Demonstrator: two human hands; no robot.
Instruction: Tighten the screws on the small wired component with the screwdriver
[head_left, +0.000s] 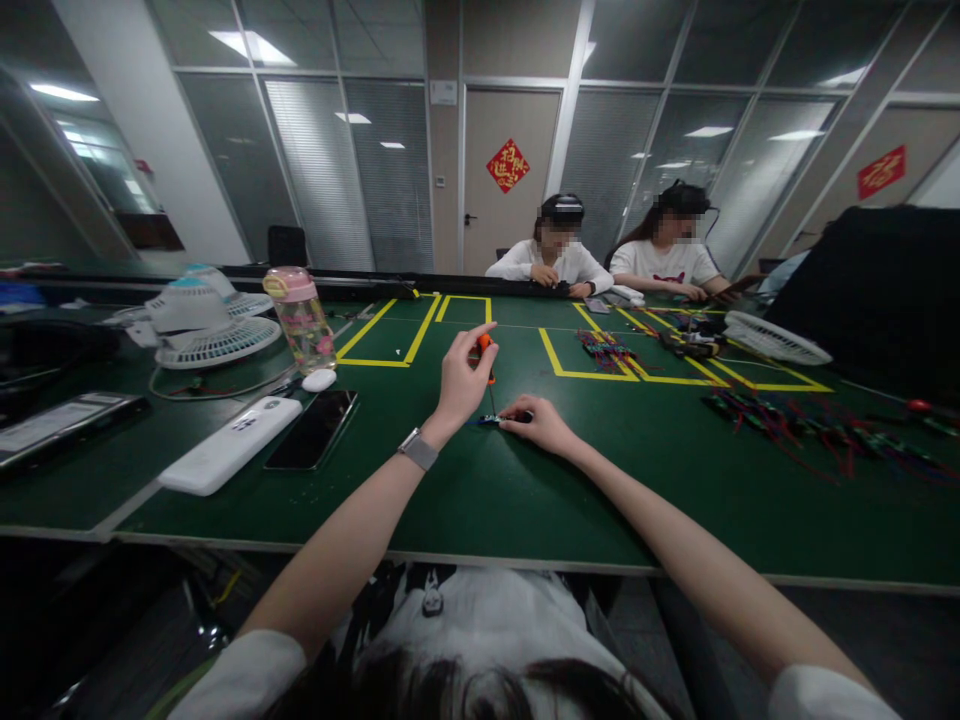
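Observation:
My left hand (463,372), with a watch on its wrist, is closed around the orange and black handle of a screwdriver (487,352). The screwdriver stands nearly upright, its thin shaft pointing down at a small circuit board (491,420) on the green table. Whether the tip touches the board is too small to tell. Pinched in the fingers of my right hand (538,422) is the right end of that board. A small dark part shows at those fingers, and blue wire seems to come off the board's left side.
Left of my arms lie a black phone (312,430), a white power bank (231,445), a pink-lidded bottle (301,320) and white fans (217,335). Boards with red and blue wires (810,425) lie to the right. Yellow tape (600,375) marks the table (450,510). Two people sit opposite.

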